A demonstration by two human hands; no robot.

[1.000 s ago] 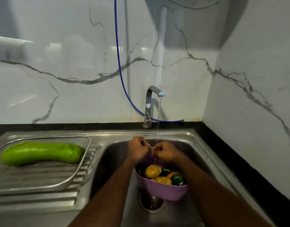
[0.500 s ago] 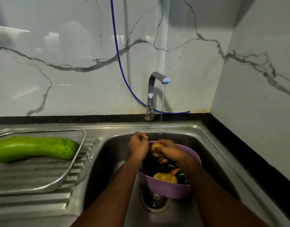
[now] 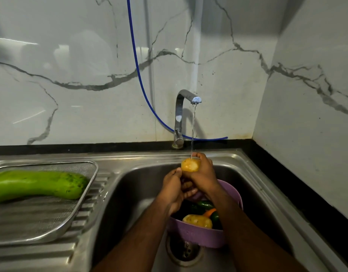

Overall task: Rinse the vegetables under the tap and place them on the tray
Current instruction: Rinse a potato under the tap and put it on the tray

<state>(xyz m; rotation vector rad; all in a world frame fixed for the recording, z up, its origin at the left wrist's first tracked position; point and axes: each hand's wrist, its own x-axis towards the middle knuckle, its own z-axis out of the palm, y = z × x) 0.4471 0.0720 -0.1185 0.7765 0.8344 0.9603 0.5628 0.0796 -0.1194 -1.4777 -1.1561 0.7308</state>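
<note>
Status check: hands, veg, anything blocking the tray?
Right hand grips potato under tap stream; left hand touches it. Gourd on tray. Path clear.

the long green gourd point(image 3: 37, 184) is cut off by the left edge. the arms hide part of the purple bowl point(image 3: 198, 235), and the dark green vegetables point(image 3: 203, 205) inside cannot be identified.

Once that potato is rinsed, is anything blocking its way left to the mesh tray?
Nothing visible blocks it. The yellow potato in the right hand is above the steel sink; the metal mesh tray holds a long green gourd at the back, with bare mesh in front.
</note>
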